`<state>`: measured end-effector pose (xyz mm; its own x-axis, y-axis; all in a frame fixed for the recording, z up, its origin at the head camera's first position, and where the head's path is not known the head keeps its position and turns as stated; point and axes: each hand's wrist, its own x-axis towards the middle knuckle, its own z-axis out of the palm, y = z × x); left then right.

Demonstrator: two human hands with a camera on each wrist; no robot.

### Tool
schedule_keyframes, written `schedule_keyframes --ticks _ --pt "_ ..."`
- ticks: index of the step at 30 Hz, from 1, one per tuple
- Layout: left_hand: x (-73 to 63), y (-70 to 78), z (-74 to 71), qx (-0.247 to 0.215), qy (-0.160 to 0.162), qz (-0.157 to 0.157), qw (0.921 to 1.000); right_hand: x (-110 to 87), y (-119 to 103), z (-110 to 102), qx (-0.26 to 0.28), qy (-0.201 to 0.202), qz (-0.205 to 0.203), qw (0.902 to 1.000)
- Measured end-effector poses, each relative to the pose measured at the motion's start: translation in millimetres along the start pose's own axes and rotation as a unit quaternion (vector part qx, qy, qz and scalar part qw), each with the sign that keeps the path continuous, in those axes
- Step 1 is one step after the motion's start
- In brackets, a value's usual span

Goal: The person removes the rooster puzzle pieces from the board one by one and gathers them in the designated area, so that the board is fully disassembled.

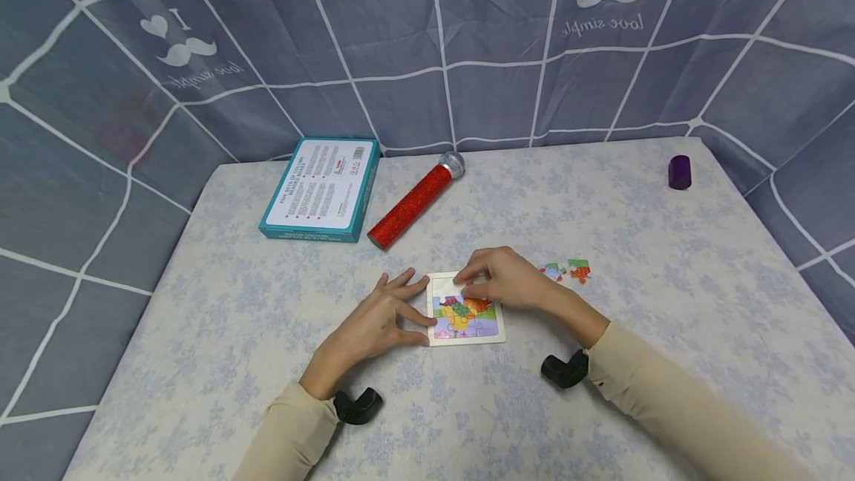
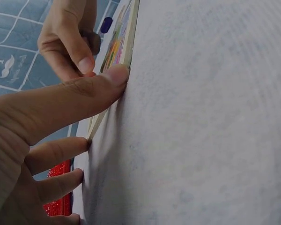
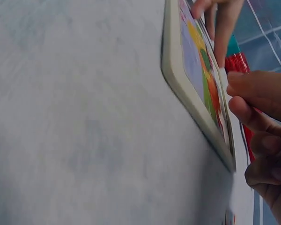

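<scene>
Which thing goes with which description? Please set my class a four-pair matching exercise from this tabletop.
1. Teal box
2. Red glittery microphone
3. Purple cylinder
4. Framed jigsaw puzzle

A. Has a silver head
B. Touched by the left hand
C. Near the far right corner of the table
D. Shows a white printed panel

Pairs: 1-D; 2-A; 3-C; 4-B

Left hand (image 1: 374, 321), fingers spread, touches left edge of white-rimmed square puzzle tray (image 1: 467, 344) partly filled with colourful interlocking jigsaw pieces (image 1: 461, 326). Right hand (image 1: 510, 277), fingers bent, is over tray's far part; grip unclear. Loose multicoloured pieces (image 1: 579, 270) lie just beyond right wrist. Farther back: flat teal-and-white rectangular box (image 1: 317, 184), red glittery microphone with silver head (image 1: 414, 205) beside it, small dark-purple cylinder (image 1: 680, 172) far right. All on white-and-blue floral tablecloth (image 1: 200, 362).
</scene>
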<state>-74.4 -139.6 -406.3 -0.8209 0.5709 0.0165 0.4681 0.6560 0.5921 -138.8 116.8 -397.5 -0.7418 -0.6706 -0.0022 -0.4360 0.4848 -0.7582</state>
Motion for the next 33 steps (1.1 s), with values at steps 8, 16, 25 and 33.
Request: schedule_keyframes --ticks 8,16,25,33 --pt "0.5 0.6 -0.4 0.004 -0.004 0.0 1.0 5.7 -11 11 -0.076 -0.039 0.001 0.9963" --pt "-0.4 0.1 -0.3 0.001 0.001 0.003 1.0 7.0 -13 14 -0.075 -0.042 0.006 0.9963" --pt "-0.5 1.9 -1.4 0.0 -0.005 -0.001 1.0 8.3 -14 17 -0.056 -0.03 0.026 0.9976" --pt "0.2 1.7 -1.9 0.001 -0.002 0.004 1.0 6.0 -12 17 0.036 -0.012 0.049 0.9981"
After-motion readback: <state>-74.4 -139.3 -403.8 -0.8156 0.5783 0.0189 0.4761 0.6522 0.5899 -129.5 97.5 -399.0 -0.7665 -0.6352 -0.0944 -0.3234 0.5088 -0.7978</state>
